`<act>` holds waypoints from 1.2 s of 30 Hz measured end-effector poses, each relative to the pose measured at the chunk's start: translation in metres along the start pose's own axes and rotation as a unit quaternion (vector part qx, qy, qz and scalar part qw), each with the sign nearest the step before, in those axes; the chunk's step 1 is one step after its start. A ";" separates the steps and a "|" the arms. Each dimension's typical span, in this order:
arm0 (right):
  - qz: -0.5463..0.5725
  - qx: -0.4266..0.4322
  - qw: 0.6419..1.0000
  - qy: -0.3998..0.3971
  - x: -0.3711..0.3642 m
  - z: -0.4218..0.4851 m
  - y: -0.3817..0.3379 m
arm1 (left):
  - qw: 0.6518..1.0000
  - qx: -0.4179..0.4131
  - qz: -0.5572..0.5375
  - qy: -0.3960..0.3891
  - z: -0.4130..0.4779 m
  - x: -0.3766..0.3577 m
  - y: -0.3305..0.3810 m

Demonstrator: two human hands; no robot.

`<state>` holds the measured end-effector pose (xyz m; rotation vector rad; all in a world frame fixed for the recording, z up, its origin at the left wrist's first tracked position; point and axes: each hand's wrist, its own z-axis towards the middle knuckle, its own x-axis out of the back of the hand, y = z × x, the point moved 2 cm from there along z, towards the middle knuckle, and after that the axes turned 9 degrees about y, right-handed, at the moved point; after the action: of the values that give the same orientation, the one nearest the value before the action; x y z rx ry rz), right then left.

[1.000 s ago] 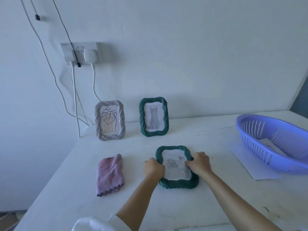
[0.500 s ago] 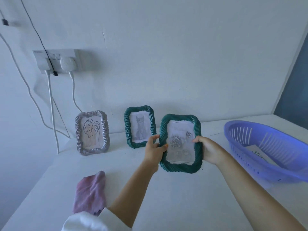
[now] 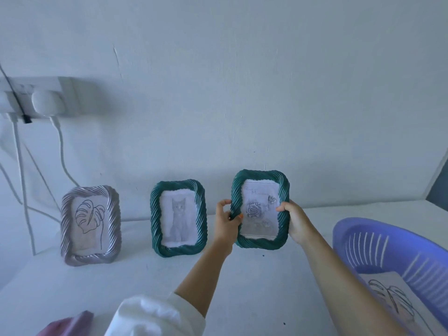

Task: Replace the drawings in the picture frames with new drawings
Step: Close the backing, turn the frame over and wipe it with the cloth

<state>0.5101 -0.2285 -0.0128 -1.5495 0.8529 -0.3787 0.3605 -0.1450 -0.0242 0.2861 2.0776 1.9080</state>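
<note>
A green frame (image 3: 260,243) with a rose drawing is upright near the wall, its lower edge at the white table (image 3: 254,287). My left hand (image 3: 226,224) grips its left side and my right hand (image 3: 294,221) grips its right side. To its left stands a second green frame (image 3: 178,248) with a cat drawing. Farther left stands a silver frame (image 3: 66,229) with a leaf drawing.
A purple basket (image 3: 378,241) sits at the right with a leaf drawing (image 3: 392,297) inside. A pink cloth (image 3: 68,326) lies at the bottom left. A wall socket (image 3: 43,98) with hanging cables is at the upper left.
The rose frame was lying flat on the table, then both hands lifted it upright and carried it back toward the wall, to the right of the cat frame.
</note>
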 end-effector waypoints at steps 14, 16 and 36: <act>-0.067 0.028 0.997 0.027 0.004 0.049 0.022 | 0.999 0.015 -0.029 0.015 0.026 -0.011 -0.032; -0.091 0.049 0.993 0.057 0.006 0.040 0.021 | 0.999 0.017 -0.029 0.015 0.022 -0.008 -0.032; -0.086 0.089 0.986 0.115 0.031 0.005 0.038 | 0.996 -0.003 0.026 0.086 -0.002 0.003 -0.029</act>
<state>0.5228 -0.2448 -0.0577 -1.4334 0.8386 -0.7511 0.3586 -0.1486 -0.0537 0.1830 2.1922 2.0333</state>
